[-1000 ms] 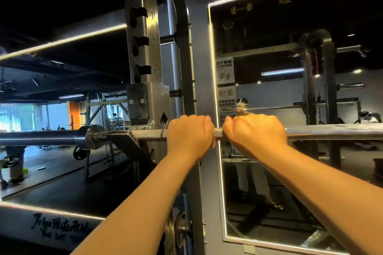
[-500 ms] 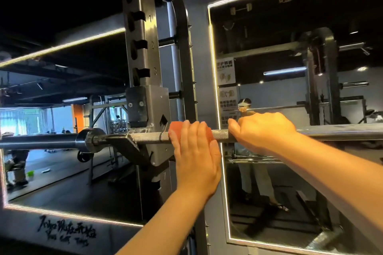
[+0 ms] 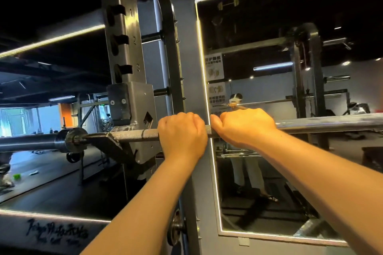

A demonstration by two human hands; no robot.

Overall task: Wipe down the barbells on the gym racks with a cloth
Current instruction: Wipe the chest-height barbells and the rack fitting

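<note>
The grey steel barbell lies level on the hook of the dark perforated rack upright, passing under both hands. The left grip is curled over its knurled shaft just right of the upright, and the right grip is clamped on it just beside, knuckles up. Left of the upright the bar ends in a dark collar and sleeve; rightwards it runs smooth and shiny before a light-edged wall mirror.
</note>
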